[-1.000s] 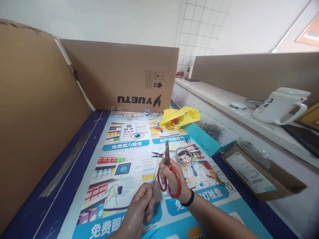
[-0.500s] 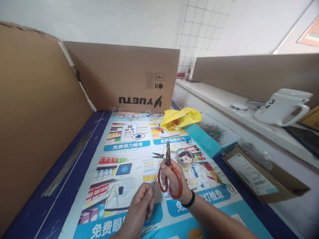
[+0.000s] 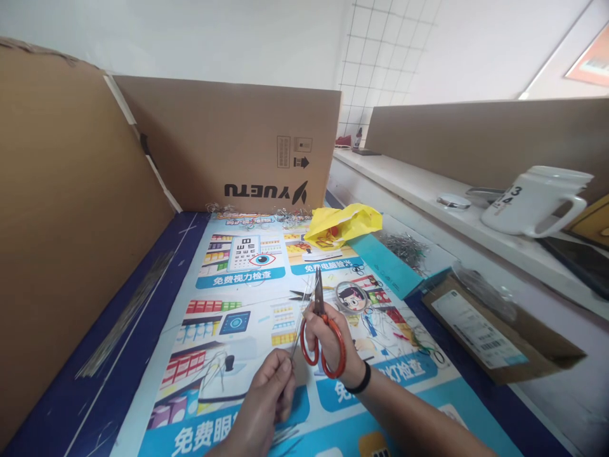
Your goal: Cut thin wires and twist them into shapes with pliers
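My left hand (image 3: 272, 386) is closed in a pinch around the lower ends of a few thin wires (image 3: 301, 320), which rise from it at a slant. Scissors (image 3: 319, 293) with orange-red handles are in my right hand (image 3: 351, 352), their blades upright and together, pointing away from me. The wires' upper part runs beside the blades, near my right thumb and fingertips; whether these touch the wires I cannot tell. Behind the wires lies a small dark pointed tool (image 3: 299, 295). More wire pieces (image 3: 285, 435) lie below my left hand.
A printed poster (image 3: 266, 317) covers the table. Long wires (image 3: 126, 317) lie at left by the cardboard walls (image 3: 214, 139). A yellow bag (image 3: 349, 222), a roll of clear tape (image 3: 352, 297), a wire pile (image 3: 404, 247) and an open carton (image 3: 537, 343) are right. A white mug (image 3: 528, 203) stands on the ledge.
The view has shifted very slightly. Both hands keep nearly the same pose, with the scissors and the wires still held.
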The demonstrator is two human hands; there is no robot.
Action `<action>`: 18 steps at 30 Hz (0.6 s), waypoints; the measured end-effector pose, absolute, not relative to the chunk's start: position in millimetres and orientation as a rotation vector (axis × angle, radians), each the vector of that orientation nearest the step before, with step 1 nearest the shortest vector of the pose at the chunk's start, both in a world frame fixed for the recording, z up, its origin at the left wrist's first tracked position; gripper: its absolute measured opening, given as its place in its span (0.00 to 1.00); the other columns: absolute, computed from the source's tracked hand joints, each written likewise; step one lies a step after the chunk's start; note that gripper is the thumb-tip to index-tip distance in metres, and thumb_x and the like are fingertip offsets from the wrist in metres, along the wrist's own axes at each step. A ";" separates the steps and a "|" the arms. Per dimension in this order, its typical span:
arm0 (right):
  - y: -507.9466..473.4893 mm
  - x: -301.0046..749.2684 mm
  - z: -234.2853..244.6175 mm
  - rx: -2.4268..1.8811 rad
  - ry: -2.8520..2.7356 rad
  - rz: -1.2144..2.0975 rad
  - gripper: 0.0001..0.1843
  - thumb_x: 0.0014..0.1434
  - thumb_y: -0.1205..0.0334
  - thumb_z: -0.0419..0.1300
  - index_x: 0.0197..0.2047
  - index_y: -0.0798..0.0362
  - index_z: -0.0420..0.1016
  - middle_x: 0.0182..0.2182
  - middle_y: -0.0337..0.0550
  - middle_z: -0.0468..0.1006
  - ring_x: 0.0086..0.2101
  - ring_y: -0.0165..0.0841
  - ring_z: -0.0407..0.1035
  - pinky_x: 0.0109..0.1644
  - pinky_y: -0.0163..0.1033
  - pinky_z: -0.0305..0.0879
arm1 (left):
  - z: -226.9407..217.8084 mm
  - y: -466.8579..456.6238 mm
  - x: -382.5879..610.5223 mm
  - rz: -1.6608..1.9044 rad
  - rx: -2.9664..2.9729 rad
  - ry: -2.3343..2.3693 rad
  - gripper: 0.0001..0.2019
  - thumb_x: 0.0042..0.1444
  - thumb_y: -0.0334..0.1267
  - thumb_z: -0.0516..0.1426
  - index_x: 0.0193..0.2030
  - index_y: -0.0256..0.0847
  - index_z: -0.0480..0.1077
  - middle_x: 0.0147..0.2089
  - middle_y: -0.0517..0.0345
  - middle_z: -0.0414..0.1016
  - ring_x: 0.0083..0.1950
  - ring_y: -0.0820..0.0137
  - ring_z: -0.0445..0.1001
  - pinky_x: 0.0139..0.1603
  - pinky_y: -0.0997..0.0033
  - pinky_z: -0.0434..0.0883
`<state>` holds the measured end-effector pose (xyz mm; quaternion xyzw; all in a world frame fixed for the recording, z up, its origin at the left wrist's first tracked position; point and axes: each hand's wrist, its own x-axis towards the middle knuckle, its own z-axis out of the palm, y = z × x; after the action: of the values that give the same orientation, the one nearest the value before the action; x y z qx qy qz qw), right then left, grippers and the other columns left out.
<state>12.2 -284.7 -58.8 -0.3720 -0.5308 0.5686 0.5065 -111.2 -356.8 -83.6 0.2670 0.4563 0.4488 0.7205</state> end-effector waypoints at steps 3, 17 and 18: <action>-285.0 12.0 -58.1 -0.891 -1.276 1.375 0.10 0.59 0.56 0.53 0.30 0.54 0.63 0.12 0.30 0.63 0.14 0.24 0.56 0.20 0.30 0.56 | -84.6 -356.4 -111.7 0.991 0.604 0.999 0.20 0.52 0.56 0.55 0.30 0.41 0.55 0.16 0.71 0.52 0.15 0.82 0.41 0.16 0.81 0.40; -284.9 12.9 -57.7 -0.888 -1.303 1.359 0.12 0.61 0.56 0.51 0.30 0.54 0.63 0.12 0.31 0.63 0.15 0.25 0.56 0.21 0.31 0.56 | -83.8 -356.8 -111.4 0.998 0.600 1.000 0.20 0.52 0.56 0.55 0.30 0.42 0.55 0.16 0.71 0.51 0.16 0.82 0.40 0.16 0.80 0.38; -284.8 12.9 -57.8 -0.887 -1.307 1.357 0.11 0.61 0.56 0.52 0.30 0.54 0.63 0.12 0.31 0.63 0.15 0.25 0.56 0.21 0.31 0.56 | -83.1 -356.9 -111.1 1.000 0.599 1.005 0.20 0.52 0.56 0.55 0.30 0.41 0.55 0.16 0.71 0.51 0.16 0.82 0.40 0.16 0.80 0.38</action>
<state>12.9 -284.8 -57.8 -0.3678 -0.5415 0.5625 0.5051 -111.1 -356.9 -83.1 0.2709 0.4541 0.4523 0.7182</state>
